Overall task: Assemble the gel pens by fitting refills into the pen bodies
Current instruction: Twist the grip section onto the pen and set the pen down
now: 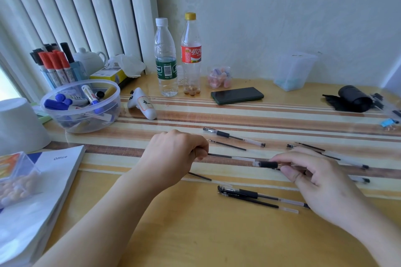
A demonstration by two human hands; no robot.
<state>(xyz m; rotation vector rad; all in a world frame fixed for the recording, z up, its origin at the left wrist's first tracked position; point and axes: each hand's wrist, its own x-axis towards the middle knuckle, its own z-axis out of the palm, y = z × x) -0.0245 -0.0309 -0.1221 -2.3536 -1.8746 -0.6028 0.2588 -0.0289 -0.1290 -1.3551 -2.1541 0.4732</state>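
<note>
While pinching a refill by its dark end, left hand curled over the middle of the tabletop, knuckles up, fingers tucked round the thin rod. Refill's clear tail pointing right, tip right at the open mouth of a pen body; cannot tell whether already inside. Right hand gripping that pen body just behind its black grip, thumb underneath, fingers bent over the clear barrel. Lying loose around both hands: a capped pen and a bare refill just beyond, nearer the far edge; two more pens side by side toward the near edge; further pens toward the right edge, partly hidden by the right hand. Along the far edge, standing upright and close together: a water bottle and a cola bottle, a dark phone flat beside them. Near the left edge: a clear bowl of markers and a booklet.
</note>
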